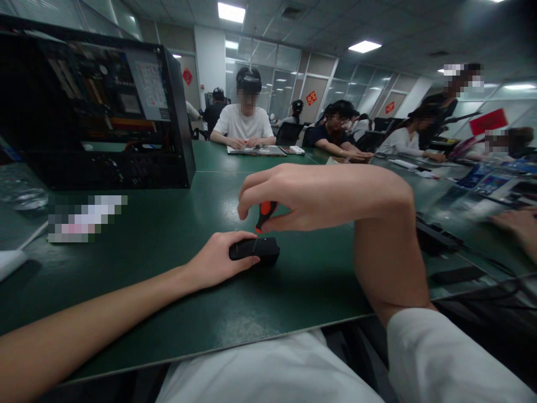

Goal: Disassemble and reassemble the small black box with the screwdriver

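My left hand [220, 257] is closed around a small black box-shaped device [268, 251] lying on the green table [168, 330], with thumb on the near side and fingers over the top and far side. Above it, my right hand [289, 196] grips a screwdriver [265, 214] by its orange and black handle, wrist bent and fingers pointing down. The screwdriver stands nearly upright, and its thin shaft runs down toward the device's top. Whether the tip touches a screw is too small to tell.
An open black computer case [184, 129] stands at the left back. A white object with a cable [12, 262] lies at the left edge. Black equipment [438, 235] and cables lie at the right, near another person's hand [516, 226]. A person in white [247, 126] sits opposite.
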Motion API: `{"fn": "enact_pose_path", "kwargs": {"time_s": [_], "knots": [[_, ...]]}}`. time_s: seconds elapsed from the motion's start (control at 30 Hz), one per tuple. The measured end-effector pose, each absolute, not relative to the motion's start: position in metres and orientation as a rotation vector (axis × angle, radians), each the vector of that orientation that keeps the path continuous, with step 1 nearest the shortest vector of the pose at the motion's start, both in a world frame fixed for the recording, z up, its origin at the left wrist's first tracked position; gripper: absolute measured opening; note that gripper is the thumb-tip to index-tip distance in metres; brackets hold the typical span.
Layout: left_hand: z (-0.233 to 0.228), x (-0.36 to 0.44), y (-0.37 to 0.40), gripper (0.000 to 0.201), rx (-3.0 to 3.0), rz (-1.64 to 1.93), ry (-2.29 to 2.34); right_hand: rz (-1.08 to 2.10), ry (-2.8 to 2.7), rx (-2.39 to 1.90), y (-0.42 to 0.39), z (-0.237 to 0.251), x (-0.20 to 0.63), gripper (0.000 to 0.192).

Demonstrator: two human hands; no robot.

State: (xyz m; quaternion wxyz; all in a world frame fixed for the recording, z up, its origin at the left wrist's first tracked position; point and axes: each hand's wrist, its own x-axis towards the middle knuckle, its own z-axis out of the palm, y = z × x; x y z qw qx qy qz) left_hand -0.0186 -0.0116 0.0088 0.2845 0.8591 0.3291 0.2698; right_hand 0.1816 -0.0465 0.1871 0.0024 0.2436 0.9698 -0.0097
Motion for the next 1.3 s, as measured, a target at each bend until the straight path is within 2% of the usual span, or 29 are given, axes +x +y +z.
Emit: {"fn": "enact_pose_path", "kwargs": {"time_s": [0.27,0.4,0.6,0.77,1.3], "knots": [[0.011,-0.018,-0.015,0.033,2.338,0.754,0.892,0.004,3.039,0.757,-0.045,0.184,0.181,0.026],[0.014,-0.018,-0.019,0.027,2.399,0.810,0.843,0.013,3.007,0.833,-0.044,0.185,0.182,0.020],[0.013,-0.017,-0.018,0.035,2.396,0.760,0.848,-0.071,2.898,0.953,-0.042,0.190,0.192,0.021],[0.013,-0.018,-0.017,0.037,2.400,0.729,0.863,0.008,2.870,1.087,-0.033,0.191,0.209,0.020],[0.012,-0.018,-0.017,0.039,2.400,0.729,0.863,0.033,2.857,1.139,-0.017,0.187,0.216,0.021]]}}
